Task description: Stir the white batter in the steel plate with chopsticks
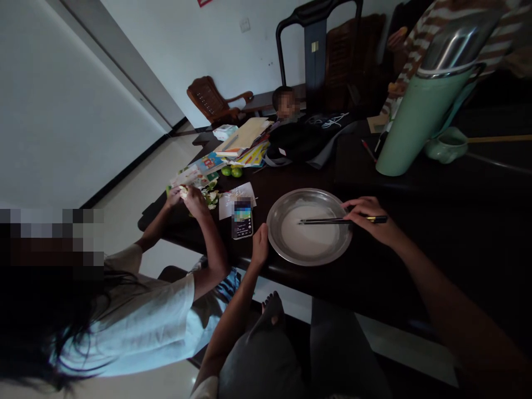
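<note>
A wide, shallow metal bowl (276, 244) with a whitish liquid (310, 235) in it stands near the front edge of the dark table. My right hand (368, 217) is closed around dark chopsticks (324, 221), whose tips reach into the bowl over the liquid. At the bowl's left rim, my left hand (260, 244) is closed against its side; part of the fingers is hidden. A lit smartphone (242, 221) lies just left of that hand, partly on a white sheet of paper (228, 204).
Beside me on the left, a person's hands (189, 198) hold something pale above green peelings (211, 195). Farther back are green fruits (231, 172), stacked books and papers (245, 141) and a black bag (299, 141). A green thermos (419, 122) and small cup (448, 145) stand right.
</note>
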A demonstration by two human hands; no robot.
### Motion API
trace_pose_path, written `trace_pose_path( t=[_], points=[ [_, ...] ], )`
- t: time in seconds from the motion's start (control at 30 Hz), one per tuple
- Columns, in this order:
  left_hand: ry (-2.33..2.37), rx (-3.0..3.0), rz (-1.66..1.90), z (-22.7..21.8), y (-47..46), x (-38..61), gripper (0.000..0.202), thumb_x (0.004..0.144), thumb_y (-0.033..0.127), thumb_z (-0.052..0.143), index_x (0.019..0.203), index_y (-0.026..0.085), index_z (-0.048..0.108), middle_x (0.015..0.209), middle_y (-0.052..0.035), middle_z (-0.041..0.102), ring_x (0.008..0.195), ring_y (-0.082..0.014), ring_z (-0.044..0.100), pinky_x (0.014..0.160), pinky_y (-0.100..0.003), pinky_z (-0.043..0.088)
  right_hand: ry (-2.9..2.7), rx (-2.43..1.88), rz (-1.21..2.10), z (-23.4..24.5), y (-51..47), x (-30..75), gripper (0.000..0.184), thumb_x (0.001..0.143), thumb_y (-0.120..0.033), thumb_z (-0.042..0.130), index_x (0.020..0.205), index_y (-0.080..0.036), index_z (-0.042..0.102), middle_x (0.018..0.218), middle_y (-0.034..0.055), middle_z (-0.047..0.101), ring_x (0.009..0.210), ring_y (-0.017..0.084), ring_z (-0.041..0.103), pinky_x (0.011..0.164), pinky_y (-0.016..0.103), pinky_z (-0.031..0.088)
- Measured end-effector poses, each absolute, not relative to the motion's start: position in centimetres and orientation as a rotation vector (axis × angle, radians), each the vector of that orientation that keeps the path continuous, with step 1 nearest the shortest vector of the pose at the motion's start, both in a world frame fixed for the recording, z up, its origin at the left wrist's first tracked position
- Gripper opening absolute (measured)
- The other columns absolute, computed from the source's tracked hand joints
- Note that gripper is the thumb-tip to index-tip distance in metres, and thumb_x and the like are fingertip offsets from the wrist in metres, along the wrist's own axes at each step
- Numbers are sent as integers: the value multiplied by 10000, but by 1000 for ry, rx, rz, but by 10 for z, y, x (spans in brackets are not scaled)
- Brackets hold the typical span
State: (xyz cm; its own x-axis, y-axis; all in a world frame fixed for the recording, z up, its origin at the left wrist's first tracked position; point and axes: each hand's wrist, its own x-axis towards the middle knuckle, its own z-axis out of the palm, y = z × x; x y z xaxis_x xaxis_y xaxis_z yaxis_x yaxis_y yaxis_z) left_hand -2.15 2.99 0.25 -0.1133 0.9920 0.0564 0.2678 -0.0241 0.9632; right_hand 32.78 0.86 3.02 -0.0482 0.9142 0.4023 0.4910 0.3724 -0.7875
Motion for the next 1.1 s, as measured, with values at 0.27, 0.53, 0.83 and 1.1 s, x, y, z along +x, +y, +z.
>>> trace_pose_path(
  t=[0.27,0.53,0.83,1.1],
  points=[
    [1477,1388,1185,5,27,-19,603,942,743,508,663,209,492,662,27,465,682,-142,425,667,-275,414,-1756,-1213,615,33,7,332,384,958,-576,583,743,-343,799,1036,25,834,1082,303,644,998,543,528],
    [1461,1401,1199,5,29,-21,610,928,763,518,671,210,505,676,18,503,689,-149,450,688,-289,443,-1604,-1254,487,31,8,343,441,1001,-520,535,677,-318,756,1009,42,827,1134,320,645,1023,560,507],
    [1449,1382,1229,2,34,-22,600,904,759,564,664,211,518,675,18,507,706,-155,467,678,-285,454,-1672,-1258,480,32,7,333,373,957,-570,595,726,-343,780,1047,18,829,1065,305,641,1019,584,485],
    [1420,1325,1218,4,35,-22,592,897,742,597,646,215,499,675,21,473,704,-151,436,676,-282,440,-1730,-1214,575,31,5,329,367,966,-558,588,745,-347,791,1076,17,834,1090,319,626,1038,591,487]
  ],
)
